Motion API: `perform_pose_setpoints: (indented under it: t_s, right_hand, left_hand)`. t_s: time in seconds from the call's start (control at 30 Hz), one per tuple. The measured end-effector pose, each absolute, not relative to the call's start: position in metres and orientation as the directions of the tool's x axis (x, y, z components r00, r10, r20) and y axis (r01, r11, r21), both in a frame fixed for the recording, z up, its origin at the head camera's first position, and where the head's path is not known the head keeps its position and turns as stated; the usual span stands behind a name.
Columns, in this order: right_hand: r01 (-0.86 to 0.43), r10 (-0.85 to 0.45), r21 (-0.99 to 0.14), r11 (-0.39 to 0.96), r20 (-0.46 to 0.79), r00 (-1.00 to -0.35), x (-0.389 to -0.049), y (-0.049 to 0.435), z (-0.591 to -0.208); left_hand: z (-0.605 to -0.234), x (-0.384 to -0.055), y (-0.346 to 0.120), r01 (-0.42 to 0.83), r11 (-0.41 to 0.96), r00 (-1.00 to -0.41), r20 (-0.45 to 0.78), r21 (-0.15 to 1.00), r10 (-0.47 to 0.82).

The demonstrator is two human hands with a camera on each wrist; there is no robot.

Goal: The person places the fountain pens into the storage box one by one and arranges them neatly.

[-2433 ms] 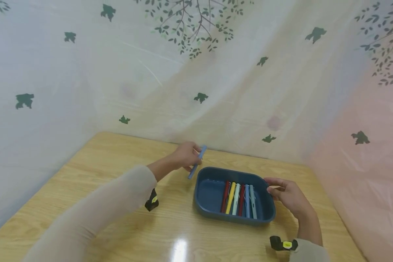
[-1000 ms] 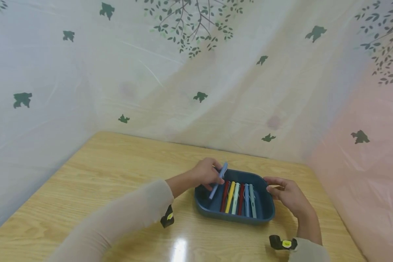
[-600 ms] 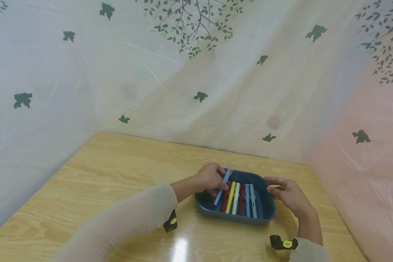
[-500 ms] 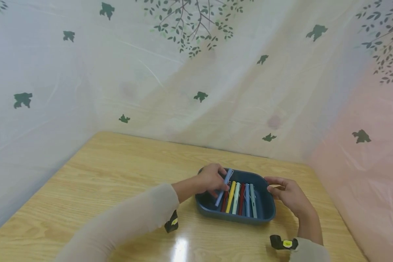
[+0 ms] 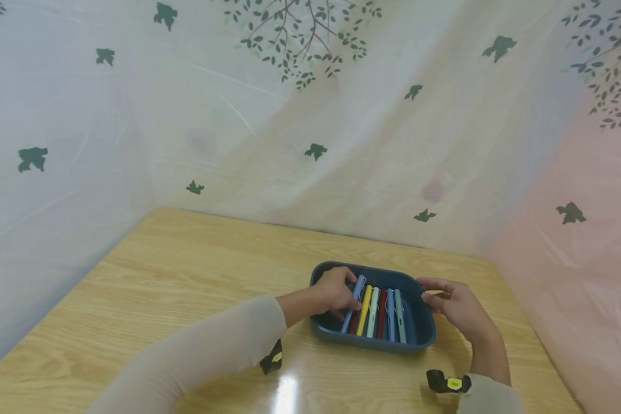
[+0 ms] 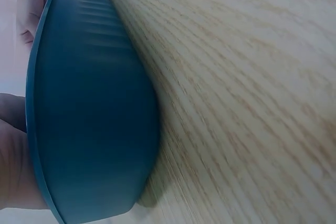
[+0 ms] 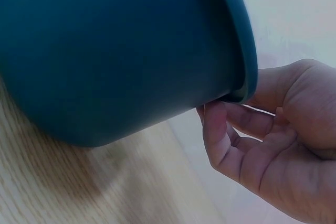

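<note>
A dark blue box (image 5: 362,343) with rounded corners stands on the table. Inside it, my left hand (image 5: 333,292) pinches a light blue pen (image 5: 359,285) by its barrel, low at the left end of a row. Partly covered by that hand is a dark red pen (image 5: 353,325). To the right lie a yellow pen (image 5: 364,311), a pale green pen (image 5: 373,313), another dark red pen (image 5: 382,313), a blue pen (image 5: 391,316) and a grey-green pen (image 5: 401,317). My right hand (image 5: 455,303) grips the box's right rim between thumb and fingers, as the right wrist view shows.
The wooden table (image 5: 186,276) runs back to a pale curtain (image 5: 269,144) printed with leaves and birds. A pinkish curtain (image 5: 590,276) borders the right side. Each wrist wears a black camera; the left one (image 5: 272,357) sits just left of the box.
From left of the box, my left hand has carried the light blue pen rightward over the rim and down beside the row of pens. The right hand has stayed at the rim.
</note>
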State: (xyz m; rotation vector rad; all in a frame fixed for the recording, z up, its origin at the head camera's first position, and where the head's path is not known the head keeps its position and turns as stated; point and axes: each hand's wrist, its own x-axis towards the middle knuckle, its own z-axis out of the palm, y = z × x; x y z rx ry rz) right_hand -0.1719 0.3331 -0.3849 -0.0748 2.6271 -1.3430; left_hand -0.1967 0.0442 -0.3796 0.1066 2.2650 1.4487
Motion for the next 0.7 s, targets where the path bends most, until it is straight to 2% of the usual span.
perform_pose_setpoints:
  t_s: [0.7]
  right_hand:
    - [0.046, -0.131, -0.809, 0.585, -0.151, -0.980, -0.1724, 0.3335, -0.3845]
  left_hand:
    - [-0.3872, -0.1965, 0.0501, -0.240, 0.515, -0.900, -0.388, 0.823, 0.200]
